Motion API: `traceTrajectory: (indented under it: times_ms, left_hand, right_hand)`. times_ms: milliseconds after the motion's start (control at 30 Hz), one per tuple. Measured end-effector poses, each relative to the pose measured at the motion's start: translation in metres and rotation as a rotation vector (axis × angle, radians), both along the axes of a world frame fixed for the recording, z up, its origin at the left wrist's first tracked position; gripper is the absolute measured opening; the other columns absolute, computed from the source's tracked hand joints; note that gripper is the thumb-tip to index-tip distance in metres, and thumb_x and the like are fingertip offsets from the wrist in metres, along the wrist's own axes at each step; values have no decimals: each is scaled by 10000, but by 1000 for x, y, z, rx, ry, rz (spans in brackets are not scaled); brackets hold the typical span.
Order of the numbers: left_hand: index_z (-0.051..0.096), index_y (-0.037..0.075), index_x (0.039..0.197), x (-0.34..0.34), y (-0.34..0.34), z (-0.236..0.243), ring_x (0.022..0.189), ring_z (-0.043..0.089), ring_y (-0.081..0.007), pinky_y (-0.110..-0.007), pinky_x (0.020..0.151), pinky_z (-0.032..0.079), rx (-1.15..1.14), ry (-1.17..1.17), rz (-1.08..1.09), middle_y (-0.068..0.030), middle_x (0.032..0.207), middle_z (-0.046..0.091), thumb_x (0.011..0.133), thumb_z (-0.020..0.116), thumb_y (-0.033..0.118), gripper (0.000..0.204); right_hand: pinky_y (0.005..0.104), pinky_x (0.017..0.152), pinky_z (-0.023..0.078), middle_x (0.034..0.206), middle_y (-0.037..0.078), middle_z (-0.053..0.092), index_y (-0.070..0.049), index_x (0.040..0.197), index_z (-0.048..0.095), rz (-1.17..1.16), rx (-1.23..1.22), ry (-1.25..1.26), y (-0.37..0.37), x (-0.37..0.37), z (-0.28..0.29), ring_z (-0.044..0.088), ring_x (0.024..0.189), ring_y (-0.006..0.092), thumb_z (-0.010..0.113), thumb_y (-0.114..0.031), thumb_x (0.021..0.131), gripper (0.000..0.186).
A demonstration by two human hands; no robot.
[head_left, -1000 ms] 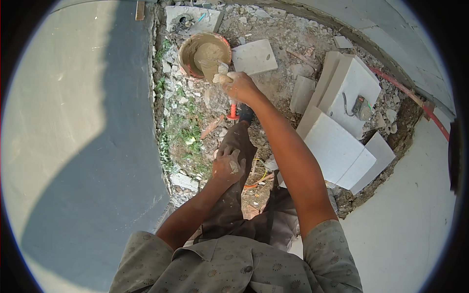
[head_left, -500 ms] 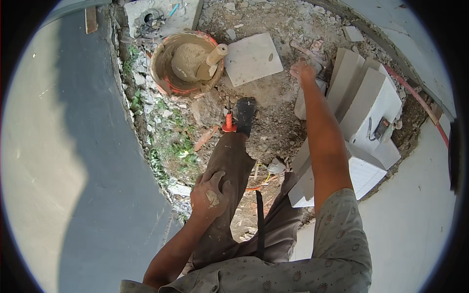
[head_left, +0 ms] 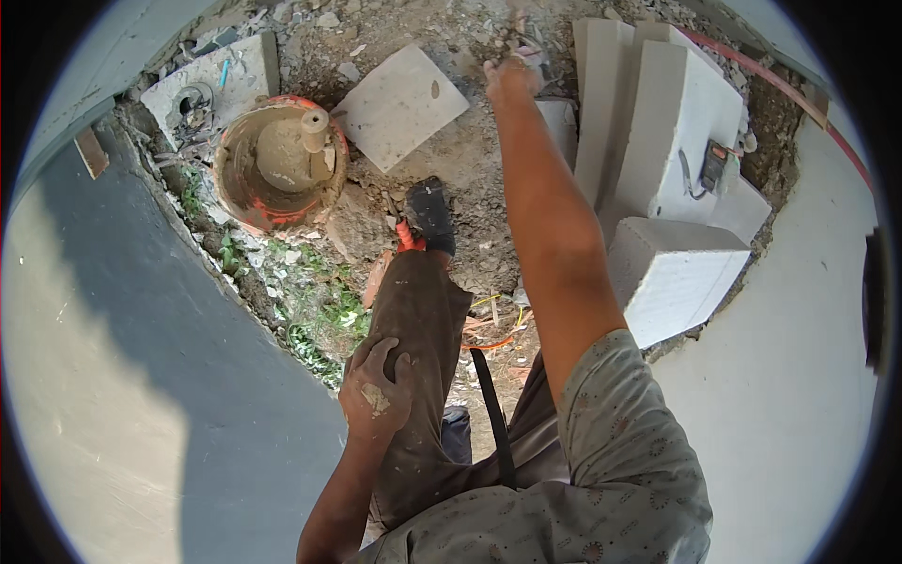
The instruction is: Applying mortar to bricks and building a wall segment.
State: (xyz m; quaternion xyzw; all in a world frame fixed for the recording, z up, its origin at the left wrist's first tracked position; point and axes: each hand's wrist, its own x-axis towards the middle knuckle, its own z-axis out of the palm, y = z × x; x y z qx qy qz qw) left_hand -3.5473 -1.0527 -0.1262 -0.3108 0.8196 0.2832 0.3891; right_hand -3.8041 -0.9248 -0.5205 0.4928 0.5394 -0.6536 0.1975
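My right hand [head_left: 514, 79] reaches far forward over the rubble, its fingers closed. A blurred pale, pinkish thing [head_left: 529, 52] shows at its fingers, too unclear to name. Beside that wrist, a grey-white block [head_left: 560, 124] lies partly behind my forearm. My left hand [head_left: 376, 390] rests on my left thigh, fingers spread, with a patch of dried mortar on its back. Left of my right hand, a flat white block [head_left: 402, 105] lies on the ground. An orange bucket [head_left: 225, 179] of mortar stands beside it, with a round-handled tool [head_left: 315, 130] in it.
White blocks [head_left: 672, 122] are stacked at the right, with a small dark device [head_left: 716, 164] on them. A reddish hose [head_left: 799, 99] runs along the right wall. A red-handled tool [head_left: 408, 237] stands by my foot [head_left: 430, 211]. Another block [head_left: 211, 85] lies far left.
The view has shifted, so the bucket and blocks sit further left. My right hand has moved forward, away from my body. My left hand stays on my thigh.
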Motion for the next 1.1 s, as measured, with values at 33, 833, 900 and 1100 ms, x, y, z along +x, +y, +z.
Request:
traceTrajectory:
  times_ms: [33,833,900,1100]
  left_hand:
    - [653,60,1033,1,2,2,1013,600,-335,-402,866,481,-36,-17,-25,-128,1107,632,804,629,191,265]
    - [249,-22,1409,-100,248,-59,1137,501,-280,-391,956,418,458,140,488,-193,1311,460,820,665,504,893]
    - [289,-12,1371,-95,258,-55,1085,525,-254,-381,911,449,535,272,493,-179,1238,501,801,688,502,865]
    - [383,-38,1361,-83,244,-61,1166,479,-250,-370,987,393,375,257,481,-169,1295,491,826,592,601,859]
  right_hand:
    - [314,597,400,939,82,562,-81,1148,463,-187,-85,-15,-22,0,35,516,755,187,506,-150,899,262]
    - [321,545,405,669,46,515,17,1016,554,442,706,336,441,242,379,491,588,147,486,-337,967,363]
    - [364,585,425,679,127,528,31,989,544,538,858,314,456,255,360,511,617,223,472,-348,969,387]
    - [427,624,437,702,204,545,29,948,551,447,767,446,454,213,410,537,646,350,480,-332,961,369]
